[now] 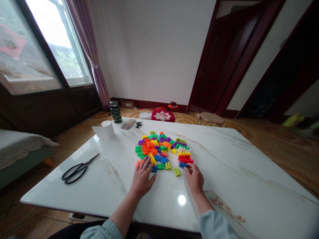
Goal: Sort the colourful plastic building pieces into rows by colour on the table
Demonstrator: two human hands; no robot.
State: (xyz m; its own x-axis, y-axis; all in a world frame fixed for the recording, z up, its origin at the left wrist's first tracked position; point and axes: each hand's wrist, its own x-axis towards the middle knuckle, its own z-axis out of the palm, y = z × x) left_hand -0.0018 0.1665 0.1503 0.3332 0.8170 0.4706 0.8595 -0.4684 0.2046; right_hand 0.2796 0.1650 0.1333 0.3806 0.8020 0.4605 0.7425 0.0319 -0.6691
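Note:
A heap of colourful plastic building blocks (147, 146), shaped like short joined tubes, lies in the middle of the table. Over its near left edge my left hand (143, 174) rests with fingers spread, touching blocks beneath them. To the right of the heap, blocks stand in rows sorted by colour: purple, green, white, yellow (183, 153) and red (185, 159). At the near end of these rows, my right hand (194, 177) pinches the end of a blue block (182, 164). Two lime-green blocks (176, 171) lie between my hands.
Black-handled scissors (78, 170) lie on the marble-patterned table (239, 159) at left. A white paper roll (106, 129), a green camouflage flask (115, 112) and a small black tool (139, 124) are along the far left edge. A stool (211, 118) stands beyond the table.

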